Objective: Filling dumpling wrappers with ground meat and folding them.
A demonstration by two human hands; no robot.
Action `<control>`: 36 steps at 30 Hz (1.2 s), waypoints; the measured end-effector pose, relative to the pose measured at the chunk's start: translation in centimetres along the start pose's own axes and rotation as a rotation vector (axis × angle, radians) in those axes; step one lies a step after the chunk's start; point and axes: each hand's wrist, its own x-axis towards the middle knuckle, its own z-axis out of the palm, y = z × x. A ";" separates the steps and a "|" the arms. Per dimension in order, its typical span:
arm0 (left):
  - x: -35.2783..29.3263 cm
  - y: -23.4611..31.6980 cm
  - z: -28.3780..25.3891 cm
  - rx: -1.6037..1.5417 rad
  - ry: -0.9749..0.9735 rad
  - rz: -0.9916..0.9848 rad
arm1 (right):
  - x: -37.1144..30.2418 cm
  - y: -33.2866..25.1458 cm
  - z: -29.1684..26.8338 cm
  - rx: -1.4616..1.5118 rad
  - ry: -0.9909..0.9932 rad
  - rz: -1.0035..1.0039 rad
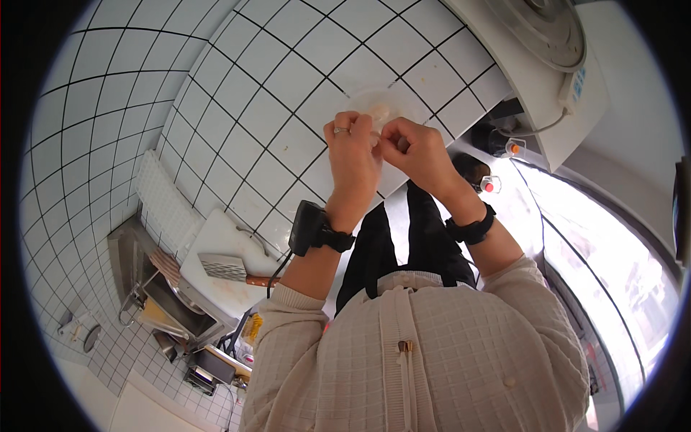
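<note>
Head view: your two hands meet at upper centre of the frame, over the tiled floor. Left hand (353,155), with a ring on one finger, and right hand (417,151) are both closed in a pinch on a thin clear plastic bag (378,108), knuckles nearly touching. The bag sits just above and between the fingertips in the picture, with a pale lump inside; what the lump is cannot be told. Neither hand is clearly nearer; the bag's mouth lies between the two pinches, its body spreading away toward the upper edge of the frame.

Each wrist carries a black band; the left one bears a black box (306,227) with a cable.

Lower left: a white cutting board (230,266) on the bench, with a cleaver (227,268) lying flat on it, blade to the left, wooden handle to the right. Right of centre: two dark bottles with orange-red caps (489,186). Upper right: a white appliance with a small blue-and-white label (579,83); print too small to tell.
</note>
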 end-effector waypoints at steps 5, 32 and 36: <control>0.1 -0.1 -0.1 -0.038 -0.029 -0.089 | 0.0 0.8 -0.6 0.038 0.035 0.074; -1.1 -0.2 0.8 -0.030 0.062 0.005 | 0.2 1.1 0.6 -0.169 0.059 -0.217; -1.1 -0.8 0.7 -0.112 0.023 -0.066 | 0.1 2.0 0.7 -0.271 0.058 -0.285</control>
